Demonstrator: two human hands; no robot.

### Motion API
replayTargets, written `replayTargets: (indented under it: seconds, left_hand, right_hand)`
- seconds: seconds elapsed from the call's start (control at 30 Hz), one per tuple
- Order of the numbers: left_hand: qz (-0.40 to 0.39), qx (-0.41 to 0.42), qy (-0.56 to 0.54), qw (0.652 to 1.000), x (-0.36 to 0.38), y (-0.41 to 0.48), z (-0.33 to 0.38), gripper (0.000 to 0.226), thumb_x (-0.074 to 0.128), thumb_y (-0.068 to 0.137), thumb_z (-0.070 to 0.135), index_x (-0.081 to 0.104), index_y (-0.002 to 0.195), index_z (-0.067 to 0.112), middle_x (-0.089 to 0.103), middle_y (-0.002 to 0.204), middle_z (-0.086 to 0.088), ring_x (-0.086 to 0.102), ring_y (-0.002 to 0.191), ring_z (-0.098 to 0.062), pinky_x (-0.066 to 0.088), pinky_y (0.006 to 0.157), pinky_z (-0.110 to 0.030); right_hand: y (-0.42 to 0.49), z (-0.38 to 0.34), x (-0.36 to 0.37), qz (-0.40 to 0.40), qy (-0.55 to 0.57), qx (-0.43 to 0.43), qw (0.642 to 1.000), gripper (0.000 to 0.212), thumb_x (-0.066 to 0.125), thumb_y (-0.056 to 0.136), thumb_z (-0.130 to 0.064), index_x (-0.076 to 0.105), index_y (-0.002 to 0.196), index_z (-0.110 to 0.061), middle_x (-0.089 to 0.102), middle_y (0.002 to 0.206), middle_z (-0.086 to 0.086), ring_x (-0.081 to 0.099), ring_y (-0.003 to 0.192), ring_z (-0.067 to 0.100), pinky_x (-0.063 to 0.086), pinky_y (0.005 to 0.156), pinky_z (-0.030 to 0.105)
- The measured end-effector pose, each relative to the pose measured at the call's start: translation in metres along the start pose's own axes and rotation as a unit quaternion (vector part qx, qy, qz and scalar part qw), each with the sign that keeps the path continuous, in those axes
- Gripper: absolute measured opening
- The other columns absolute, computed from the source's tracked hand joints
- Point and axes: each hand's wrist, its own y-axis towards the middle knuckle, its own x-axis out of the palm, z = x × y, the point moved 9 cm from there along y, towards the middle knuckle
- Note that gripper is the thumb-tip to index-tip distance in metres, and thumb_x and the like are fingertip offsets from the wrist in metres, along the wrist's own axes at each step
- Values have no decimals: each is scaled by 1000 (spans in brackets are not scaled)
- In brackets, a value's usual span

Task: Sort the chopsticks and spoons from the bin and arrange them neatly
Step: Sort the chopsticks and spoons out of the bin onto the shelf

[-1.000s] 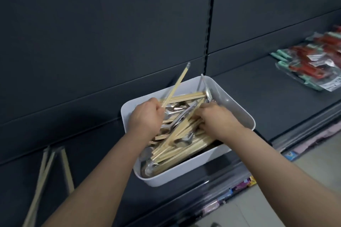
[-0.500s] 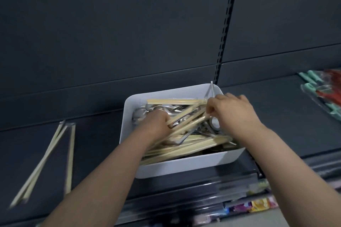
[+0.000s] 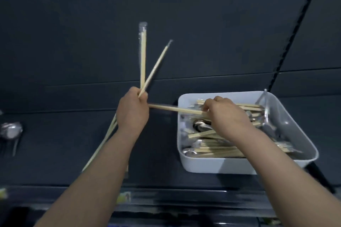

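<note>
Above the dark shelf (image 3: 55, 143), your left hand (image 3: 133, 111) is fisted around two wrapped chopsticks (image 3: 143, 57), which fan upward. Your right hand (image 3: 227, 114) hangs palm-down over the white bin (image 3: 287, 116) at right, pinching another chopstick pair (image 3: 171, 108) that juts left past the rim. Jumbled cutlery (image 3: 212, 149) fills the bin. Loose chopsticks (image 3: 103, 143) lie behind your left forearm, with spoons (image 3: 11, 131) at far left.

Bin (image 3: 287, 125) was white; chopsticks (image 3: 143, 57) pale tan wood in clear wrap; spoons (image 3: 200, 125) shiny silver; shelf (image 3: 55, 143) and back panel (image 3: 73, 33) dark slate grey, plain.
</note>
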Motion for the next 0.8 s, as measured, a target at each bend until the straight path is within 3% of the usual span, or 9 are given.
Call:
replayTargets:
  seconds: [0.1,0.23,0.33,0.47,0.53,0.6,0.67,0.8]
  left_hand:
    - [-9,-68,57,996,-18,7,-73,23,40,101,29,51,94,10,53,87,-5,51,83,-28,38,66,-37]
    - [-202,-172,80,961,12,-4,-170,29,47,97,30,61,104,6,66,100,-13,62,86,-31,48,69,-34]
    - [-249,-154,54,955,25,-14,-193,26,48,97,28,62,103,6,67,99,-13,63,83,-28,46,65,-30]
    - [-262,-128,40,956,25,-9,-192,28,48,97,31,59,106,7,66,106,-8,63,89,-28,49,69,-32]
    - [-270,-91,106,953,22,-5,-188,29,49,97,34,57,112,10,62,109,-4,60,94,-25,46,71,-29]
    - [-255,-48,148,954,15,1,-181,25,47,97,32,59,109,15,62,104,-1,57,86,-19,47,69,-29]
    - [-238,-17,133,962,13,6,-171,22,46,97,26,64,108,19,64,107,1,57,88,-17,50,72,-31]
    - [-225,19,39,973,24,10,-131,16,52,94,24,67,94,29,69,103,7,63,96,-16,53,82,-33]
  right_hand:
    - [9,-55,17,-31,4,13,999,34,49,86,-8,56,117,-22,55,116,4,53,111,27,37,76,31]
    - [20,-119,53,-79,50,39,995,28,46,86,-14,57,112,-14,59,118,9,57,109,32,41,77,31]
    - [25,-149,89,-115,92,62,987,28,47,86,-15,59,111,-12,60,117,11,59,104,31,46,83,32]
    - [26,-170,128,-154,139,96,974,18,45,89,-15,60,98,-11,63,99,8,60,72,27,50,63,30]
    - [24,-179,141,-169,134,88,973,21,46,93,-24,60,99,-10,65,103,9,64,85,28,50,69,30]
    - [21,-183,146,-176,117,74,975,29,46,95,-31,64,107,-12,65,110,8,62,99,27,50,78,31]
    - [20,-180,135,-144,92,57,984,27,47,94,-30,68,108,-22,67,110,5,61,102,27,49,80,31]
    - [17,-159,80,24,27,19,999,24,47,94,-26,65,109,-31,63,108,-2,55,108,23,46,75,31]
